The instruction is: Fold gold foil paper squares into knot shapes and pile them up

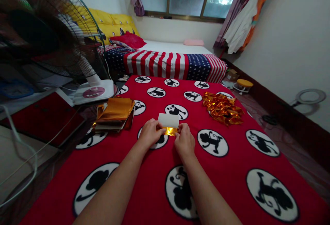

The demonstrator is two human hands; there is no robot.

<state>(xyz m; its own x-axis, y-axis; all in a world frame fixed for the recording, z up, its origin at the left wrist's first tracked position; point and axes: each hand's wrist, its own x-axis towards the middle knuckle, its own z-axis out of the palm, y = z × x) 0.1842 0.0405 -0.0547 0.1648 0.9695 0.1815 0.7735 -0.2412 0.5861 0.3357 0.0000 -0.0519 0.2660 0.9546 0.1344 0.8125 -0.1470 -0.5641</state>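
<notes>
A sheet of gold foil paper [168,119] shows its pale back at the far part, while a folded strip nearer me shows shiny gold. My left hand [151,134] pinches the strip's left end, fingers closed. At the right end, my right hand [185,139] grips the same strip between thumb and fingers. The paper is held just over the red cloth [190,118] with monkey prints. Left of my hands lies a stack of gold foil paper [116,111]. Off to the right is a pile of folded gold foil pieces [222,108].
An electric fan [94,89] stands on a low surface at the left, near a dark red box lid [43,115]. Beyond the cloth is a bed with a stars-and-stripes cover [165,63]. A yellow stool [244,83] stands at the right wall.
</notes>
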